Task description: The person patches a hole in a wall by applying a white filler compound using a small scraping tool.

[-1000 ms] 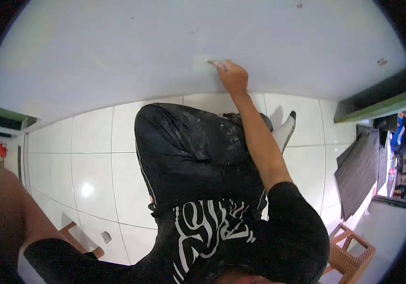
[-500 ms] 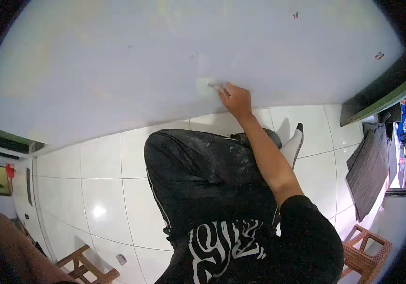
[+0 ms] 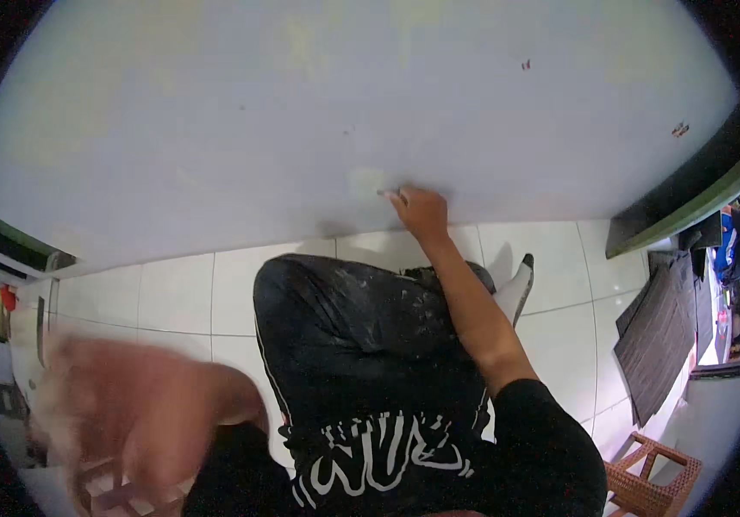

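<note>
Close to the pale wall [image 3: 258,172], low down, my right hand [image 3: 424,214] pinches a small thin tool [image 3: 386,193] whose kind is too small to make out. Its tip is at the right edge of a round, light yellowish patch [image 3: 366,183] on the wall. At the lower left, my left arm [image 3: 154,405] is bent and raised near the camera. Motion smears my left hand [image 3: 66,392], so its fingers and anything in them cannot be read. My leg in dusty black trousers [image 3: 335,302] is folded between me and the wall.
White floor tiles [image 3: 176,293] run along the wall's foot. At the right lie dark grey striped boards or mats [image 3: 661,332] beside a doorway. A brown woven stool [image 3: 658,474] stands at the lower right; another is partly hidden behind my left arm. Reddish marks [image 3: 680,130] dot the wall.
My left arm has swung from the lower left edge inward and up, blurring. The view has tilted slightly, so the wall sits lower. My right hand stays at the patch with the tool.
</note>
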`<state>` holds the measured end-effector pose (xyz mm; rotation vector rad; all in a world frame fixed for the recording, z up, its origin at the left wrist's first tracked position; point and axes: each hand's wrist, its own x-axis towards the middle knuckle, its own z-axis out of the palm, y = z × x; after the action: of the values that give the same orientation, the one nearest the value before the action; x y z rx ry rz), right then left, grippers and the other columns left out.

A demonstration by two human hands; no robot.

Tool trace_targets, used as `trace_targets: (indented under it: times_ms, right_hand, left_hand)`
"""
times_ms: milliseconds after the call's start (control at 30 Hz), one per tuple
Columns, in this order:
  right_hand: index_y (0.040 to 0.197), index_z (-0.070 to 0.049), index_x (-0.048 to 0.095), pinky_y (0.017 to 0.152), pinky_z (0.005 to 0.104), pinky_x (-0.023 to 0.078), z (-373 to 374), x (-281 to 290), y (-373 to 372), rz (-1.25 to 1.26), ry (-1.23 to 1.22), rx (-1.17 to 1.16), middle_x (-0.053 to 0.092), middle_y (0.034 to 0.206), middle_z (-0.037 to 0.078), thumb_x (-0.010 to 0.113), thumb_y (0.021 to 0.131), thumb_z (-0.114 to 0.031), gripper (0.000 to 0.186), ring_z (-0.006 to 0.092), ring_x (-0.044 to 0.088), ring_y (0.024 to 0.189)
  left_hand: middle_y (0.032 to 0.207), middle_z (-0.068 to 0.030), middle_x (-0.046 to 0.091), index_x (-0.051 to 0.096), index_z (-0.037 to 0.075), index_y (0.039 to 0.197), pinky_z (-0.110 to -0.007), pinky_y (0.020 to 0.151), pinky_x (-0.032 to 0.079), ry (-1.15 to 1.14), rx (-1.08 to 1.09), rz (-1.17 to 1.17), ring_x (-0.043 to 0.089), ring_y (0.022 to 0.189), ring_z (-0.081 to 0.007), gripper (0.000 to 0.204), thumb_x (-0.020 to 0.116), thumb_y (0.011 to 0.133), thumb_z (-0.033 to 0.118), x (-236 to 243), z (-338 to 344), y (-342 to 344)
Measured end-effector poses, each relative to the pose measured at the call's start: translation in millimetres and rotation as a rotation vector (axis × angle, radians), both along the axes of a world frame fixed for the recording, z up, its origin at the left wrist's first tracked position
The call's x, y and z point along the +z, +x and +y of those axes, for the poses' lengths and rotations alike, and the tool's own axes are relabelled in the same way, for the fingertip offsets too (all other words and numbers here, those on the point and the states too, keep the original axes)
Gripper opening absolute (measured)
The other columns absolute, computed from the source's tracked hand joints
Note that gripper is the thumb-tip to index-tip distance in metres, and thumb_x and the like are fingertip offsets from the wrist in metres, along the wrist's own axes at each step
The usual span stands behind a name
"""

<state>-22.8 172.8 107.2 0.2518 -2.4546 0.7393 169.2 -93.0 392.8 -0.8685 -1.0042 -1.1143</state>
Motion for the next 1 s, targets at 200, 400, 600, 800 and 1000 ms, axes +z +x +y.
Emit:
trace_targets:
  times_ms: [200, 400, 600, 800, 1000]
  right_hand:
    - [0.075, -0.009, 0.060, 0.051, 0.0429, 0.048, 8.2, 27.9, 9.2, 0.134, -0.074, 0.044, 0.062, 0.063, 0.013, 0.062, 0.092, -0.044, 0.039, 0.0325, 0.062, 0.056]
    - [0.072, -0.008, 0.064, 0.051, 0.0391, 0.049, 8.1, 26.9, 11.5, 0.074, 0.023, 0.013, 0.062, 0.061, 0.011, 0.066, 0.090, -0.042, 0.039, 0.0297, 0.061, 0.053]
    - [0.064, -0.009, 0.057, 0.049, 0.0401, 0.045, 17.0, 25.1, 3.5, 0.025, -0.034, -0.009, 0.056, 0.057, 0.011, 0.068, 0.089, -0.039, 0.041, 0.0298, 0.056, 0.049]
    - [0.063, -0.008, 0.056, 0.049, 0.0401, 0.043, 14.0, 31.2, -5.8, 0.040, -0.099, 0.042, 0.054, 0.054, 0.012, 0.069, 0.089, -0.037, 0.041, 0.0299, 0.054, 0.048]
    - [0.063, -0.007, 0.056, 0.049, 0.0406, 0.043, 12.0, 29.6, 0.1, 0.037, -0.033, 0.033, 0.055, 0.058, 0.012, 0.070, 0.088, -0.036, 0.041, 0.0309, 0.055, 0.050]
  left_hand:
    - [0.070, -0.0035, 0.061, 0.063, 0.000, 0.085, -0.029, 0.062, 0.044, -0.174, -0.207, -1.360, 0.055, 0.063, -0.0166, 0.034, 0.050, 0.102, 0.026, -232.8, 77.1, -134.9]
    - [0.116, -0.0217, 0.066, 0.066, 0.003, 0.112, -0.048, 0.096, 0.047, -1.531, -0.011, -1.851, 0.061, 0.112, -0.0385, 0.052, 0.050, 0.095, 0.049, -316.3, 87.6, -159.2]
    - [0.116, -0.0229, 0.066, 0.061, 0.006, 0.121, -0.048, 0.095, 0.047, -1.245, -0.003, -1.950, 0.061, 0.111, -0.0407, 0.060, 0.047, 0.095, 0.059, -315.7, 89.2, -160.1]
    - [0.114, -0.0223, 0.067, 0.058, 0.005, 0.124, -0.048, 0.095, 0.048, -1.363, -0.040, -1.956, 0.062, 0.110, -0.0399, 0.062, 0.048, 0.095, 0.058, -316.0, 92.1, -160.7]
    - [0.122, -0.0202, 0.064, 0.056, 0.007, 0.128, -0.048, 0.099, 0.046, -1.426, -0.003, -1.928, 0.060, 0.115, -0.0385, 0.061, 0.045, 0.096, 0.059, -321.1, 97.0, -157.6]
